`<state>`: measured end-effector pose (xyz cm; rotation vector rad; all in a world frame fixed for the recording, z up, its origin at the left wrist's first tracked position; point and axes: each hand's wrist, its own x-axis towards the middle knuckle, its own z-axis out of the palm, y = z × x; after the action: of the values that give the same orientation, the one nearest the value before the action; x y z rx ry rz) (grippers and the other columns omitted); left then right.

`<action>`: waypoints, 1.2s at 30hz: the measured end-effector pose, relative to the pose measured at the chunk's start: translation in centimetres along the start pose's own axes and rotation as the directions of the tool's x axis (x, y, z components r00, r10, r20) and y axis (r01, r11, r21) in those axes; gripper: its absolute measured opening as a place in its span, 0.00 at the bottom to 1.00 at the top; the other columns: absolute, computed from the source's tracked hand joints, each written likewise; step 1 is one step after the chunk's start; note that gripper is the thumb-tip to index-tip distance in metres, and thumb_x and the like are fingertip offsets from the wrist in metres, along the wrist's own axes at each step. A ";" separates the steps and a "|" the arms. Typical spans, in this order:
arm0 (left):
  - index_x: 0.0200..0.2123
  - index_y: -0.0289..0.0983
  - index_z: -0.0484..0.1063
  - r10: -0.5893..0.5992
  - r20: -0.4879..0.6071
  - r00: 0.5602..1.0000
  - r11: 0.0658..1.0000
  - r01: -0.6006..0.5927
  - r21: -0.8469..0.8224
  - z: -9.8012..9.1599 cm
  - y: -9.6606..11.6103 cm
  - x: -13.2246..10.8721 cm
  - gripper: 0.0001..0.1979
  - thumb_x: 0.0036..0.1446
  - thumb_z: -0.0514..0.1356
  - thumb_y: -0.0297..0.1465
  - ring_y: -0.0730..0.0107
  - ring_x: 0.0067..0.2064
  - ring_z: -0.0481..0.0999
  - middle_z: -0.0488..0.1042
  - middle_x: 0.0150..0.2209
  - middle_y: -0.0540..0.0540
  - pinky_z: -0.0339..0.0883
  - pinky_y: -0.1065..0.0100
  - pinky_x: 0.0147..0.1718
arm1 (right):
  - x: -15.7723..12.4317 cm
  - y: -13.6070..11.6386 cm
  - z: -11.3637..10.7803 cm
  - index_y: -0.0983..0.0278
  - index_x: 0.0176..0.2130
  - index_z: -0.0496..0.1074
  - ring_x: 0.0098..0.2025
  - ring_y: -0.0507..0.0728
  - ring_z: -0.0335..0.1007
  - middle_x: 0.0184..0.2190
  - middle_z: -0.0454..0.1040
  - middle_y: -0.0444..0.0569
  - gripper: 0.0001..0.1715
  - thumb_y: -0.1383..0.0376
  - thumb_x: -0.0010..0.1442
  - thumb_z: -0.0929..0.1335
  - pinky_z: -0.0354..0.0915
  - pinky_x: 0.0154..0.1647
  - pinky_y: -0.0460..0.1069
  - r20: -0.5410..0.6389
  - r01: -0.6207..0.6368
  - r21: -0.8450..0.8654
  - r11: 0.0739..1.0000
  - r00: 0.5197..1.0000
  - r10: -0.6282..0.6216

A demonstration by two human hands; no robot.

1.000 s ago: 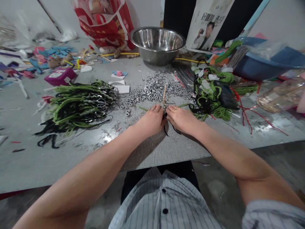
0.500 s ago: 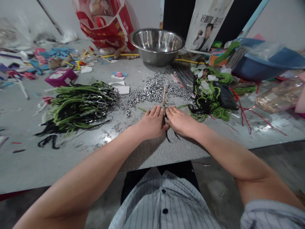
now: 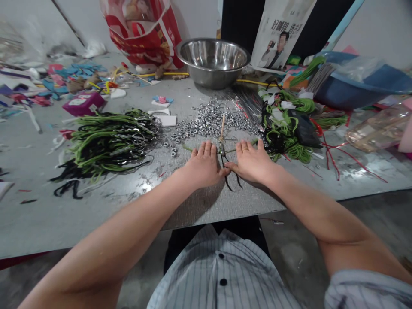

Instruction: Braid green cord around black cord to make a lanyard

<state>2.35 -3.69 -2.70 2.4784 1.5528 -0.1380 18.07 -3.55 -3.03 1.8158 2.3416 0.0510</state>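
Both grips flat on table, green cord stretched between fingertips.

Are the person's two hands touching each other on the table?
Apart. The head view shows the left hand and right hand flat, with bare table between them.

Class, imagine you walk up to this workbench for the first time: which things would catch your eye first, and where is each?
The left hand and right hand lie flat at the table's near edge, either side of a small wooden stick with cords. Just beyond them glitters a heap of metal nuts, with a steel bowl behind it. A bundle of green and black cords sprawls to the left.
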 end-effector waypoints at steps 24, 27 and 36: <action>0.37 0.34 0.72 0.179 -0.234 0.956 0.981 -0.155 0.116 -0.6 -2.4 2.1 0.13 0.60 0.48 0.26 0.60 0.45 0.69 0.72 0.38 0.41 0.63 0.62 0.44 | 1.6 0.7 -0.4 0.68 0.38 0.73 0.41 0.58 0.68 0.36 0.74 0.55 0.14 0.67 0.65 0.60 0.60 0.42 0.51 -0.279 0.332 0.074 0.940 0.912 -0.301; 0.37 0.33 0.72 0.190 -0.212 0.959 0.979 -0.169 0.110 -0.8 -2.4 2.0 0.13 0.60 0.48 0.26 0.59 0.45 0.70 0.72 0.38 0.40 0.63 0.62 0.44 | 1.5 1.0 -0.2 0.67 0.38 0.72 0.40 0.58 0.68 0.36 0.74 0.54 0.15 0.67 0.65 0.58 0.60 0.39 0.51 -0.268 0.322 0.045 0.946 0.916 -0.299; 0.39 0.36 0.71 0.096 -0.130 0.987 0.992 -0.085 0.089 -1.3 -2.2 1.5 0.13 0.59 0.48 0.27 0.63 0.39 0.75 0.75 0.38 0.42 0.65 0.66 0.35 | 1.1 1.0 -0.8 0.67 0.38 0.71 0.40 0.59 0.70 0.37 0.75 0.55 0.15 0.67 0.65 0.57 0.58 0.38 0.51 -0.224 0.294 0.077 0.953 0.936 -0.271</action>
<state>0.99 -1.11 -1.97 2.6681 1.5093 -0.0225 18.67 -2.17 -2.26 1.5643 2.7853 0.0826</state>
